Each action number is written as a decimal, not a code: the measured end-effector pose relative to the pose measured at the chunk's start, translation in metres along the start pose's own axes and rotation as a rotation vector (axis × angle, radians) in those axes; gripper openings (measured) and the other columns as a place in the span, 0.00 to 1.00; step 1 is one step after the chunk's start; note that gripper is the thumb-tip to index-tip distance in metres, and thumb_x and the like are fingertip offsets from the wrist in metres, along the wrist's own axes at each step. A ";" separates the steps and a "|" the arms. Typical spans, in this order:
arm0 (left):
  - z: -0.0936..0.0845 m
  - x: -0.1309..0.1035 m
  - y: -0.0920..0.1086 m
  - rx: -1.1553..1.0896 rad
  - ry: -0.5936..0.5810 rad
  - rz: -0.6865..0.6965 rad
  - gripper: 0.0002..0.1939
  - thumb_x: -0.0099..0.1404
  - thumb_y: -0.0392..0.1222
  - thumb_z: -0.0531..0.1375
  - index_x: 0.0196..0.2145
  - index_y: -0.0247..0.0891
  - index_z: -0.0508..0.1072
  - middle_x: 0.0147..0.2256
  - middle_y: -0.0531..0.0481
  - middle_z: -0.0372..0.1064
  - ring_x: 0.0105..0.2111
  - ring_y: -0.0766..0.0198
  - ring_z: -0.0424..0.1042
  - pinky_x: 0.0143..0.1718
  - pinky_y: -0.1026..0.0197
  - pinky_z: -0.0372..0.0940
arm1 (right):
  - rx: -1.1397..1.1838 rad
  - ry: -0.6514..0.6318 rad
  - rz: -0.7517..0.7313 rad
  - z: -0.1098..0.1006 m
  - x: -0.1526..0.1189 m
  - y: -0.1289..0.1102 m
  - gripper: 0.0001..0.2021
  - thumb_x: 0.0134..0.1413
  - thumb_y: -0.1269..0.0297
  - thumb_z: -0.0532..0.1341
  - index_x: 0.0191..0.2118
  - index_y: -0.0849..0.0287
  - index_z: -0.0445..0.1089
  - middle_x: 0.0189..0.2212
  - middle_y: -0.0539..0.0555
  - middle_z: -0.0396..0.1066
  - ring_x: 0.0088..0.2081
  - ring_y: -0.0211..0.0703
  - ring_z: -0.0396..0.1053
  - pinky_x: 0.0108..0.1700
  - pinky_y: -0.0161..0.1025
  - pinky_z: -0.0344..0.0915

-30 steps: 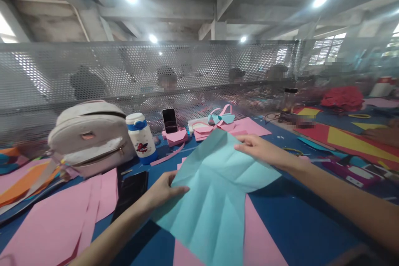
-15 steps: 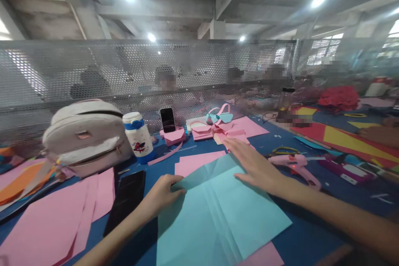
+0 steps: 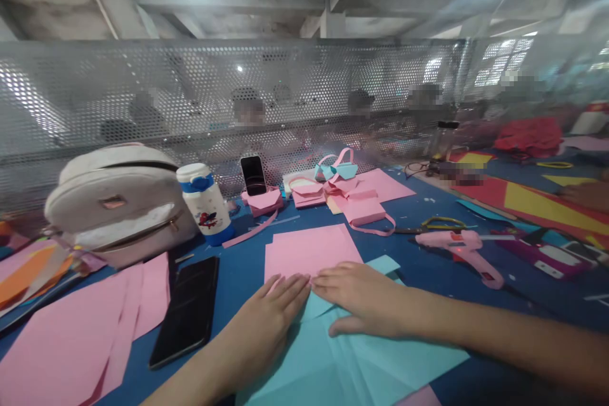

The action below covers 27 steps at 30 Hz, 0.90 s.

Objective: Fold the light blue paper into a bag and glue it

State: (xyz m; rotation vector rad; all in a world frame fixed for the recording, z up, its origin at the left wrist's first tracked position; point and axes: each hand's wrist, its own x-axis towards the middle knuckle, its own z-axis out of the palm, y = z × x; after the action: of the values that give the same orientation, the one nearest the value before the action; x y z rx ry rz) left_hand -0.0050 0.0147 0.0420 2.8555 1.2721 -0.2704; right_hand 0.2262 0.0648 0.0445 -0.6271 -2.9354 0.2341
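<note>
A light blue sheet of paper [image 3: 375,368] with crease lines lies in front of me, its far part folded over toward me. My left hand [image 3: 271,317] lies flat on the fold's far edge, fingers stretched out. Beside it my right hand [image 3: 361,298] presses flat on the same edge, thumb apart, the fingertips of both hands nearly meeting. Some of the folded edge is hidden under my hands. Pink paper sheets [image 3: 311,247] lie just beyond and partly under the blue one.
To the left are a black phone [image 3: 188,311], pink paper [image 3: 66,330], a pale backpack [image 3: 118,203] and a bottle [image 3: 204,206]. Small pink paper bags [image 3: 364,209] stand at the back. A pink glue gun [image 3: 459,244] and purple case [image 3: 547,254] lie right. A perforated metal screen [image 3: 190,89] rises behind.
The far part of the blue paper has been folded over toward me. Both hands have come closer together and now press flat on the fold.
</note>
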 end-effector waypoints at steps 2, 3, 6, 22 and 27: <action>-0.002 -0.003 0.004 0.074 -0.051 -0.022 0.42 0.54 0.23 0.49 0.68 0.29 0.48 0.68 0.41 0.39 0.67 0.50 0.45 0.64 0.38 0.48 | 0.026 0.008 0.024 0.007 -0.007 0.001 0.36 0.56 0.45 0.63 0.62 0.68 0.62 0.61 0.66 0.62 0.61 0.58 0.61 0.62 0.51 0.56; -0.002 -0.005 0.006 0.110 -0.068 -0.043 0.41 0.54 0.24 0.49 0.67 0.28 0.49 0.67 0.40 0.39 0.67 0.49 0.45 0.64 0.38 0.48 | 0.028 0.012 0.052 0.011 -0.011 0.002 0.38 0.56 0.44 0.61 0.63 0.68 0.60 0.62 0.67 0.60 0.62 0.59 0.59 0.62 0.53 0.55; 0.004 -0.012 0.005 0.211 -0.063 -0.117 0.37 0.56 0.26 0.50 0.65 0.23 0.55 0.66 0.35 0.41 0.66 0.46 0.48 0.63 0.38 0.52 | -0.016 -0.004 0.169 0.017 -0.027 0.011 0.41 0.57 0.41 0.59 0.65 0.69 0.57 0.63 0.69 0.56 0.64 0.61 0.55 0.64 0.56 0.54; 0.002 0.000 0.016 -0.148 0.102 -0.348 0.24 0.62 0.24 0.52 0.56 0.18 0.69 0.58 0.23 0.61 0.61 0.39 0.60 0.63 0.39 0.49 | -0.228 -0.045 0.394 -0.004 -0.056 0.022 0.35 0.56 0.48 0.64 0.59 0.74 0.65 0.59 0.73 0.63 0.59 0.64 0.62 0.57 0.54 0.62; -0.013 0.003 0.000 -0.376 0.193 -0.297 0.19 0.68 0.32 0.50 0.49 0.36 0.78 0.51 0.38 0.74 0.50 0.47 0.73 0.52 0.50 0.65 | -0.209 0.085 0.259 -0.013 -0.036 0.028 0.08 0.62 0.68 0.60 0.44 0.61 0.74 0.45 0.58 0.76 0.48 0.50 0.72 0.49 0.44 0.65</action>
State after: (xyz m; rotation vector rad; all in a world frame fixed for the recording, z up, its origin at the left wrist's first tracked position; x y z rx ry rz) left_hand -0.0012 0.0175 0.0540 2.4203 1.5839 0.2304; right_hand 0.2719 0.0768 0.0492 -1.0211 -2.8127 -0.0749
